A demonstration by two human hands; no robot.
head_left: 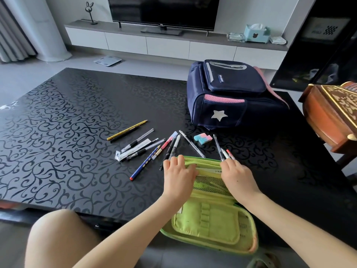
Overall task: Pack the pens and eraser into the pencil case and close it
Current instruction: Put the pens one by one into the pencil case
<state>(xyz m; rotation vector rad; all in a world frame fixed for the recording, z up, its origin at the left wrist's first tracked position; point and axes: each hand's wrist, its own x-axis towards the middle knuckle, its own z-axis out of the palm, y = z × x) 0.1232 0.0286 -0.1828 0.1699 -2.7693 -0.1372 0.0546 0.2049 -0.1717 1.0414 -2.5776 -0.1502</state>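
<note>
A green pencil case [210, 219] lies open at the table's near edge, its lower half hanging past the edge. My left hand [178, 176] rests on the left of its upper flap, fingers over the rim. My right hand [236, 176] presses on the right of that flap. Several pens and pencils [146, 146] are scattered on the table just beyond the case, with a yellow pencil [127, 130] furthest left. A pink and blue eraser [202, 138] lies beyond the case, near more pens [222, 149] at my right fingertips.
A navy and pink backpack [235, 97] lies on the black patterned table [67, 122] behind the eraser. A carved wooden box [332, 115] stands at the right edge. My bare knee [61, 235] is below the table's near edge.
</note>
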